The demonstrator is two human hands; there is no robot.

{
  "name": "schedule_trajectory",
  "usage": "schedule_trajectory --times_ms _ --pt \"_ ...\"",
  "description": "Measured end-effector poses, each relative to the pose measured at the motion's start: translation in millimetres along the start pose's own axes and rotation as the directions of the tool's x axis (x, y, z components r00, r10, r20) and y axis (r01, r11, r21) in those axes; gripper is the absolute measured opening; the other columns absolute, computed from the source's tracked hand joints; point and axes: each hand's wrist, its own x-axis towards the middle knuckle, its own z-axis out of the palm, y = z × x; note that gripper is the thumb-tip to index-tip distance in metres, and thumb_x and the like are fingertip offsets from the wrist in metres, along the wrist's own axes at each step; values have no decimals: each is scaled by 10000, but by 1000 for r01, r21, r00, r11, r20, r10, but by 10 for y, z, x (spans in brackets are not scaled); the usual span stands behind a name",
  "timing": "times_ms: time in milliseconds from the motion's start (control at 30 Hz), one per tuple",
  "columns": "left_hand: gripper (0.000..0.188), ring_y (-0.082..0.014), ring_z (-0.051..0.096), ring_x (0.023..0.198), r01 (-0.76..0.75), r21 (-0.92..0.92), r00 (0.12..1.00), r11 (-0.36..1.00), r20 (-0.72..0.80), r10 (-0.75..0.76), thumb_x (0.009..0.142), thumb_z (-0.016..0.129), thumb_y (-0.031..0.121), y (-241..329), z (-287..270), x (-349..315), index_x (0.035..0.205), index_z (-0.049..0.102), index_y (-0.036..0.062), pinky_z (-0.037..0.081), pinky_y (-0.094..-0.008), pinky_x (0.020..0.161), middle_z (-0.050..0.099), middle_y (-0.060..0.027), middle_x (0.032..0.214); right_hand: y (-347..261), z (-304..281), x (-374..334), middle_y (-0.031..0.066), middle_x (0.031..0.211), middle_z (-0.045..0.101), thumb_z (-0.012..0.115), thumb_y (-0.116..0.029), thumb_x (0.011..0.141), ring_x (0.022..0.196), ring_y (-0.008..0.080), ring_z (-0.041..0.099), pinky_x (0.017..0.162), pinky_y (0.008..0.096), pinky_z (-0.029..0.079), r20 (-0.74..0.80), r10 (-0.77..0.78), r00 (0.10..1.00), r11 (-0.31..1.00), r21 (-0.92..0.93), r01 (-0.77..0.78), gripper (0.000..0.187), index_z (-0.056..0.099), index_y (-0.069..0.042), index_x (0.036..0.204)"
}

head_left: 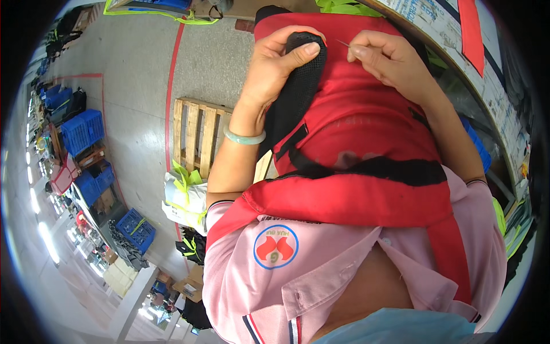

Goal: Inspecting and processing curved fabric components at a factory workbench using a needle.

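Note:
My left hand (281, 57) is closed round a black mesh fabric piece (306, 74), with the thumb pressed flat on its upper face near the rounded end. The lower part of the fabric hangs down past my wrist over the red apron (355, 109). To the right, my right hand (389, 63) pinches a thin needle (342, 43) between thumb and finger. Its tip points left toward the fabric and stands apart from it. I cannot make out any thread. A pale green bangle (244, 138) circles my left wrist.
On my right runs a worktable edge (487, 86) with a red strip (471, 37) on it. To the left, a wooden pallet (197, 135) lies on the grey floor beside a white bag (183, 198) with lime-green straps. Blue crates (83, 132) stand farther left.

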Motion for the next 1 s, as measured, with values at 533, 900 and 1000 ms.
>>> schedule_trajectory --times_ms 533,900,1000 --pt "189 -88 615 809 28 -121 999 992 25 -25 844 687 61 -119 24 5 1020 654 3 498 -217 744 672 -26 900 131 282 72 -73 580 369 503 -203 973 474 4 298 417 185 220 2 69 998 895 442 -63 210 598 -27 907" --pt "179 -72 603 822 12 -90 999 996 -39 -15 869 661 79 -94 -33 0 1037 651 18 485 -209 751 662 -14 907 88 18 69 -73 571 382 516 -235 949 473 1 302 419 185 221 42 96 995 993 70 -98 208 602 -52 902" --pt "162 -75 596 823 -4 -56 999 998 -33 2 868 661 75 -10 -2 -63 1022 663 26 481 -212 755 655 -1 911 66 -78 -17 -62 608 416 499 -201 956 532 12 345 474 180 265 8 102 995 994 -42 -102 204 605 -41 887"
